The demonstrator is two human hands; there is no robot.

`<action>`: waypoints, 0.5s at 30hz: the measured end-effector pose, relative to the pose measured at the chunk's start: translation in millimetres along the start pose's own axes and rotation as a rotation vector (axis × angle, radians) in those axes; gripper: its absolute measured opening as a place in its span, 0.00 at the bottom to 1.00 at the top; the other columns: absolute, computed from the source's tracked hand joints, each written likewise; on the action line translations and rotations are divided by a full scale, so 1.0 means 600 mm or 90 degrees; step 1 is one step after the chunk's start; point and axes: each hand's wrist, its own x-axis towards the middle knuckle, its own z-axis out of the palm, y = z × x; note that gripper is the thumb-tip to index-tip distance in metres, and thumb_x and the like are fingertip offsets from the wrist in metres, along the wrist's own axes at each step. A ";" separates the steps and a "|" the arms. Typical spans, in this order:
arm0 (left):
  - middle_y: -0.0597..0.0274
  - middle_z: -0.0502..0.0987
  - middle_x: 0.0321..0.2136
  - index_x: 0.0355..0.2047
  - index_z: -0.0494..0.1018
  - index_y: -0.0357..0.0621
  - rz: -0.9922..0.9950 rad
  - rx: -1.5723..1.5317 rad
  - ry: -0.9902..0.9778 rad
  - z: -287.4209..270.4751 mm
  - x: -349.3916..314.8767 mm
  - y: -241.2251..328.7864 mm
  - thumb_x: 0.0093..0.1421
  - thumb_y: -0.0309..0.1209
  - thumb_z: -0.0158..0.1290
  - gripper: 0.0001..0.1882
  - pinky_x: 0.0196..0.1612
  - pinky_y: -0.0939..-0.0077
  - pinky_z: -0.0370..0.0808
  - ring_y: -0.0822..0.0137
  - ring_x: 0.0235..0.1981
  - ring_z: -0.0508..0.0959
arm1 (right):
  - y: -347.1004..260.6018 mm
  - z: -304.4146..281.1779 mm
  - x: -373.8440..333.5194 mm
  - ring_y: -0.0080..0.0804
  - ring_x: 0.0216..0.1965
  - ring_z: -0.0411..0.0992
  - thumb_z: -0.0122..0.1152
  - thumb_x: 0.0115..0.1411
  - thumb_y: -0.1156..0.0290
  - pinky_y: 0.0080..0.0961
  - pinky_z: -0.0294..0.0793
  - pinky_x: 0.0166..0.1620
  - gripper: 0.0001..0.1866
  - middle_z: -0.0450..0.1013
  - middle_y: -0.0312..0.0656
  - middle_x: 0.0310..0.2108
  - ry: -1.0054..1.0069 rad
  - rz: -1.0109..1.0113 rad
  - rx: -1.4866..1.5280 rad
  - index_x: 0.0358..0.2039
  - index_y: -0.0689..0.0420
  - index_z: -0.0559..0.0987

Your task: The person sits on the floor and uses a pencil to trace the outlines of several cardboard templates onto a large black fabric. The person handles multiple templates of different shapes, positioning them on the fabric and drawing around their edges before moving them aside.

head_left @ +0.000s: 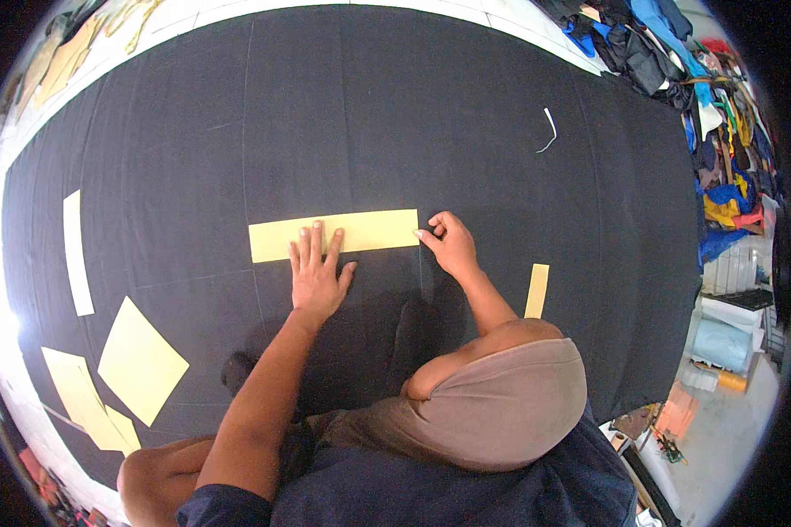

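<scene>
A long yellow paper strip [378, 230] lies crosswise on the black cloth [325, 114] in front of me. My left hand [319, 277] is spread out, its fingertips resting flat on the strip's middle and its palm on the cloth below. Close by the strip's right end is my right hand [453, 244], fingers curled and thumb pinched toward them. Something small and pale shows at the thumb tip; whether it is a held piece or the nail I cannot make out. Faint light lines run over the cloth, some meeting the strip's ends.
At the left lie a narrow pale strip [77, 255], a yellow four-sided piece [142, 362] and other yellow pieces [83, 395]. A short yellow strip [537, 290] is near my right knee. A white scrap [551, 132] lies far right. Piled fabrics [650, 53] border the cloth.
</scene>
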 end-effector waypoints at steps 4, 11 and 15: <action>0.45 0.47 0.75 0.74 0.56 0.58 -0.002 0.000 0.000 0.002 -0.003 0.004 0.69 0.53 0.50 0.37 0.75 0.38 0.42 0.40 0.76 0.47 | -0.006 -0.005 -0.001 0.27 0.30 0.69 0.75 0.58 0.58 0.30 0.72 0.36 0.20 0.71 0.34 0.29 -0.011 0.016 0.010 0.39 0.56 0.77; 0.46 0.47 0.75 0.74 0.56 0.58 -0.008 -0.017 0.016 -0.002 -0.003 -0.005 0.69 0.53 0.50 0.37 0.75 0.38 0.42 0.40 0.76 0.47 | -0.004 0.005 0.004 0.36 0.35 0.75 0.77 0.54 0.58 0.36 0.75 0.39 0.21 0.75 0.40 0.33 0.003 -0.005 0.010 0.40 0.56 0.78; 0.46 0.48 0.75 0.73 0.58 0.58 -0.025 -0.061 0.060 0.005 -0.011 -0.017 0.69 0.55 0.49 0.36 0.75 0.38 0.42 0.40 0.75 0.48 | 0.001 0.010 -0.001 0.38 0.37 0.77 0.77 0.54 0.59 0.36 0.77 0.42 0.20 0.77 0.42 0.34 0.017 0.008 0.031 0.41 0.56 0.79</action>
